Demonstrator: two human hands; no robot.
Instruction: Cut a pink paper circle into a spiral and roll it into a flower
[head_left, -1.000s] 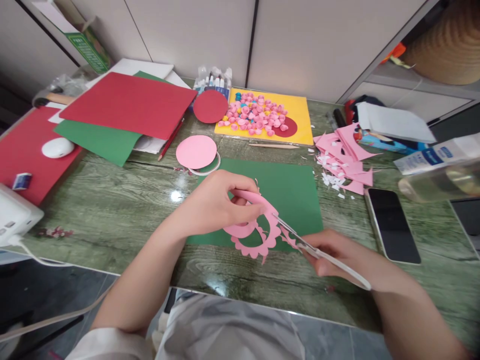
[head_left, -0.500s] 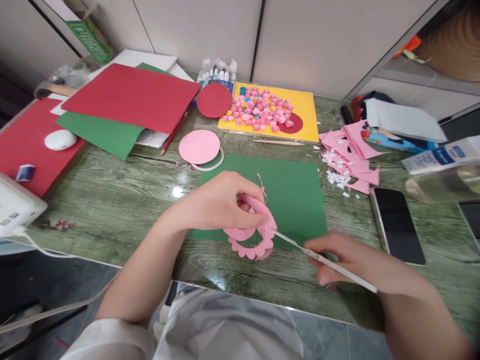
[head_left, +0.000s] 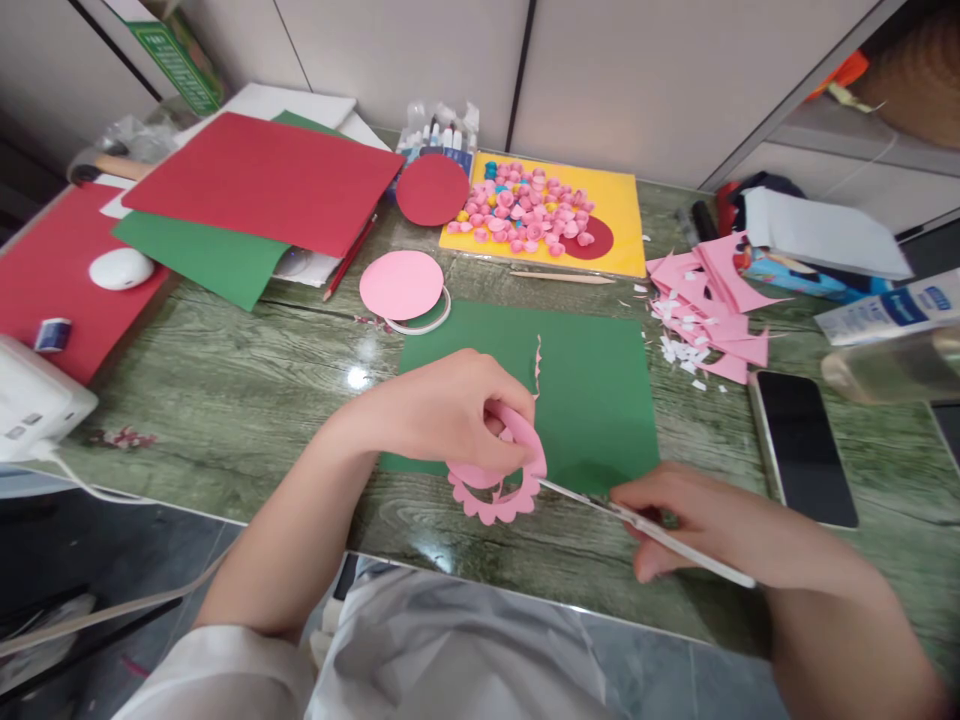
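1. The right hand point(head_left: 697, 520) grips scissors point(head_left: 645, 525), blades pointing at the pink ring.
2. The left hand point(head_left: 442, 410) pinches the scalloped pink paper ring point(head_left: 499, 480) above the table's near edge.
3. Behind lies a green sheet point(head_left: 592, 385).
4. Farther back, a pink disc point(head_left: 401, 284).

I see matt pink paper ring point(head_left: 501, 478) with a scalloped edge, thin shiny metal scissors point(head_left: 645, 525), matt green card point(head_left: 592, 390), and a glossy wood-grain tabletop point(head_left: 225, 400) throwing glare.
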